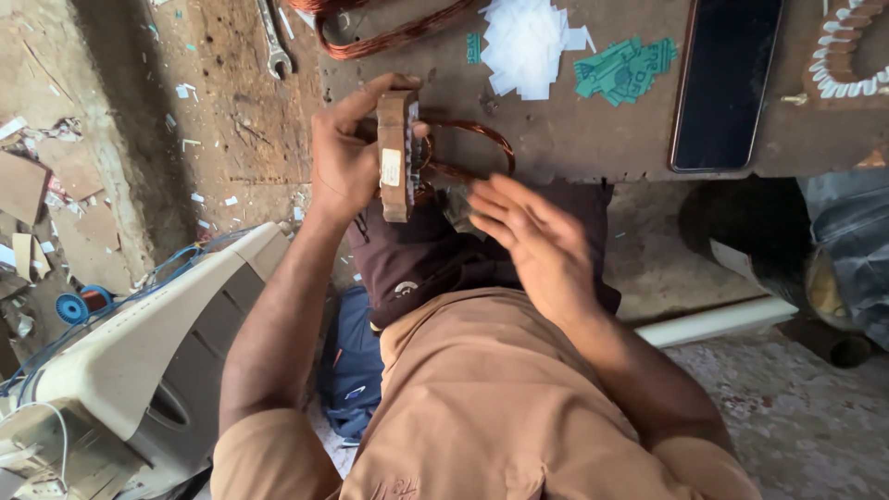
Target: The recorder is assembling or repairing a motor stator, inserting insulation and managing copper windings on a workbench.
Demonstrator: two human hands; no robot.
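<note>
Hands are seen from above, at the near edge of a worn workbench point(593, 153). A rusty motor stator core point(398, 153) is grasped in the left hand point(344, 162), the thumb hooked over its far end and the fingers wrapped behind it. The core is held on edge, so that its long axis runs from far to near, and a small pale label is turned toward the right. A loop of copper winding wire point(477, 139) stands out from the right face of the core and lies against the bench edge. The right hand point(537, 243) is open and holds nothing; its fingers are spread and point toward the core, just beside the loop and slightly nearer than it, with no contact to be made out. The wire thus lies between the two hands, closer to the right one.

Farther on the bench, a heap of white paper slips point(530, 42), green cut insulation pieces point(625, 69) and a dark phone point(727, 83) are laid out. A spanner point(274, 42) lies to the far left.
</note>
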